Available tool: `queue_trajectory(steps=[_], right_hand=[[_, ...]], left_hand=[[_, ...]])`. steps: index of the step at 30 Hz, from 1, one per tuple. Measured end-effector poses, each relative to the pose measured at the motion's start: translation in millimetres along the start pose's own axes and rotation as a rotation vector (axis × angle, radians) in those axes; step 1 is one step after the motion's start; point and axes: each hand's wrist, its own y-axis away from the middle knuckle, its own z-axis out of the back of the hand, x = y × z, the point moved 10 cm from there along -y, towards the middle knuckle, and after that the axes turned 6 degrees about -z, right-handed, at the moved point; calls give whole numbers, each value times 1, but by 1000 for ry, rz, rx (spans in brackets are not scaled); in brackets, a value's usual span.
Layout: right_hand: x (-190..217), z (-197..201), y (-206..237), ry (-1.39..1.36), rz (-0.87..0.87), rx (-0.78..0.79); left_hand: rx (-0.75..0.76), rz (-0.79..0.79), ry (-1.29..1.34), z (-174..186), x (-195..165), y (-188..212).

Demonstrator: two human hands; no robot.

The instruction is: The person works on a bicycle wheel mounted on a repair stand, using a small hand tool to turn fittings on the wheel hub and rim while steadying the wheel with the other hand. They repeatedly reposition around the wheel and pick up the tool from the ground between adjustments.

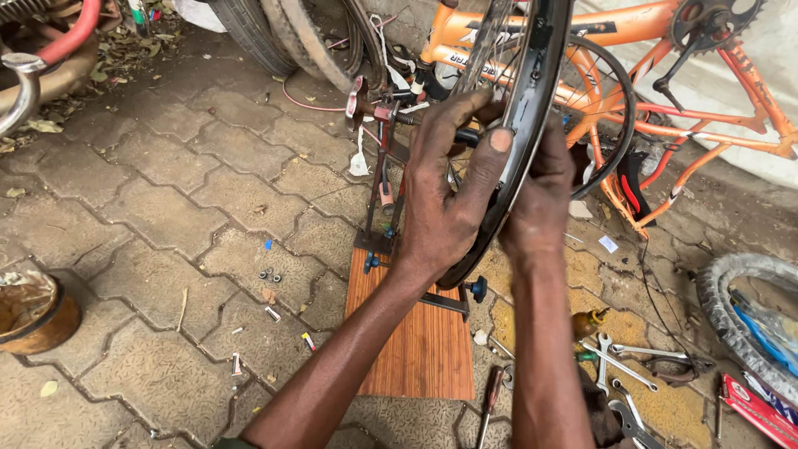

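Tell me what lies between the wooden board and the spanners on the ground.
In the head view, a screwdriver lies on the paving between the wooden board and the spanners; the right forearm crosses above that stretch.

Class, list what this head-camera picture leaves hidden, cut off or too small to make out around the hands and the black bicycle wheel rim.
- Black bicycle wheel rim: top cut off by the frame edge.
- Right hand: fingers hidden behind the rim.
- Left hand: covers the hub.
- Small metal nuts on the paving: too small to identify.
- Silver spanners: partly cut off below.

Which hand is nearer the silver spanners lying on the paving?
The right hand. It grips the black wheel rim above the silver spanners; the left hand holds the rim further left.
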Motion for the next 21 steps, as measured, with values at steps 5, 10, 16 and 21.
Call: queue_trajectory(steps=[5, 10, 16, 21], right_hand=[[43, 1, 1, 652, 306, -121], [51, -6, 6, 642, 350, -3], [50, -7, 14, 584, 296, 74], [51, -23, 13, 717, 243, 137]], left_hand=[[-9, 420, 297, -14, 50, 9], [169, 296, 523, -32, 69, 2], [274, 417, 479, -43, 112, 2], [328, 326, 566, -58, 101, -10]])
